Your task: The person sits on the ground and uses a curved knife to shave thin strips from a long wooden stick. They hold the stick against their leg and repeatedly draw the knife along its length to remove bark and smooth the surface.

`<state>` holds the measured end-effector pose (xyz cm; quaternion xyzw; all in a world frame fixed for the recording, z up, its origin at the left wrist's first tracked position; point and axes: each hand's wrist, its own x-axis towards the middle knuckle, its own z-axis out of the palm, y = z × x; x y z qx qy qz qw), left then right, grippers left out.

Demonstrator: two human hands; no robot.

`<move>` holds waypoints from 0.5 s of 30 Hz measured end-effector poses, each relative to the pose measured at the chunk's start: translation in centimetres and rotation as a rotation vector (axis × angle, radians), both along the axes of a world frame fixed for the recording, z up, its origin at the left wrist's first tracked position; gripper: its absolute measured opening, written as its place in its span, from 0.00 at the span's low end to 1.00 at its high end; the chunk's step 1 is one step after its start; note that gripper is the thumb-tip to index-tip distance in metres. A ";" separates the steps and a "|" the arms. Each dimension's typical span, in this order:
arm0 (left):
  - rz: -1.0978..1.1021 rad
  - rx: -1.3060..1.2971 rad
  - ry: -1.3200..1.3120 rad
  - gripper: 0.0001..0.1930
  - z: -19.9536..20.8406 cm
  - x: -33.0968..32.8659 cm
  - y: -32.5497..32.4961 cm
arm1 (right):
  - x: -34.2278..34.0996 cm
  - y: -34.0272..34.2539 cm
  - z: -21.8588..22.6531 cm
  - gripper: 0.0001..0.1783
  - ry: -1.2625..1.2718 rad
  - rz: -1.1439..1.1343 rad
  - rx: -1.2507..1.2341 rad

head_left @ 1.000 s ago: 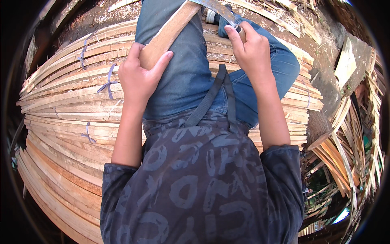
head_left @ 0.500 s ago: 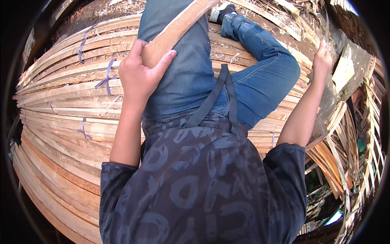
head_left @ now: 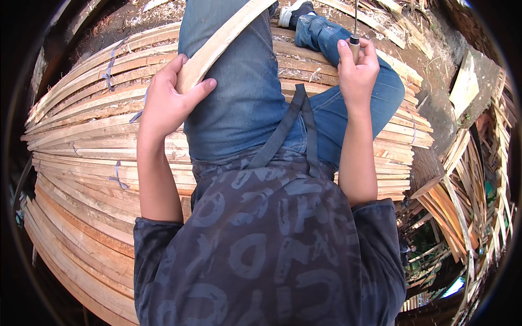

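Since half a second ago the right hand (head_left: 356,68) has swung back from the far scrap, now fisted on a wooden tool handle (head_left: 354,48). Left hand (head_left: 168,103) clamps the pale, curved wooden slat (head_left: 220,43) lying across the denim thigh (head_left: 244,98). Risk: blade slipping toward the leg.

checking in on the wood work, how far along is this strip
Done: bundles of tied pale wooden slats lie stacked under the person. In hand: the left hand grips a long pale wooden strip across the lap; the right hand holds a wooden-handled tool. Left: loose offcut slats lie unbundled at right.
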<state>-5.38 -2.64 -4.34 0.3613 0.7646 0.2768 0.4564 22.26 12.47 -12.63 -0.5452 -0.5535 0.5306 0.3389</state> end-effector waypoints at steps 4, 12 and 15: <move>-0.169 -0.154 -0.237 0.15 1.3 -3.2 0.4 | -0.4 1.2 1.7 0.11 0.047 0.044 0.005; -0.262 -0.387 -0.038 0.17 5.1 -4.6 1.7 | 1.6 -0.9 2.9 0.07 0.091 0.030 -0.143; -0.180 -0.162 0.164 0.20 5.0 -4.2 -0.2 | 1.7 -2.5 3.0 0.07 0.138 0.024 -0.219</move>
